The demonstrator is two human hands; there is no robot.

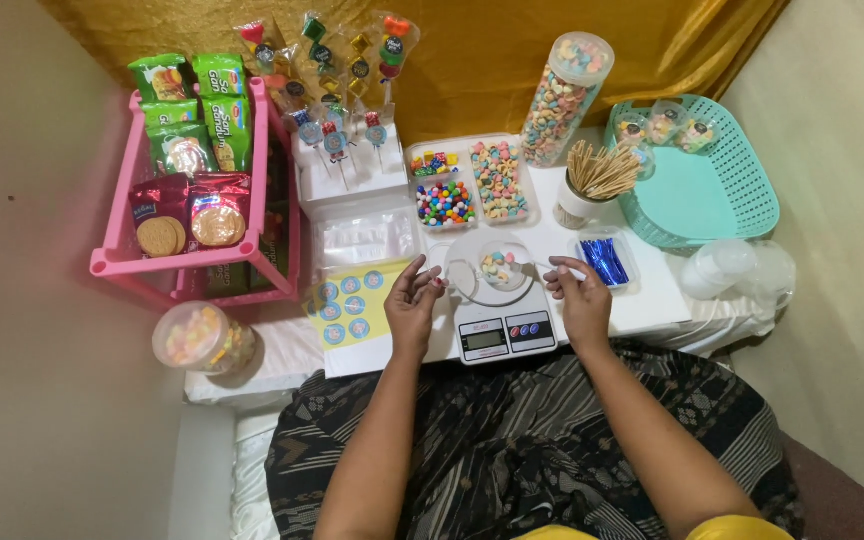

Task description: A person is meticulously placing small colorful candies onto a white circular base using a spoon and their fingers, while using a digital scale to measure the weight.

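Holding a spoon [542, 266] w/ right hand [580, 300] at the candy cup [500, 266] on the kitchen scale [497, 320]; left hand [414, 300] curled, grasping nothing visible. Risk: nudging cup, spilling candy.

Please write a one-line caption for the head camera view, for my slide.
Two hands, left hand and right hand, flank a small candy cup on a kitchen scale.
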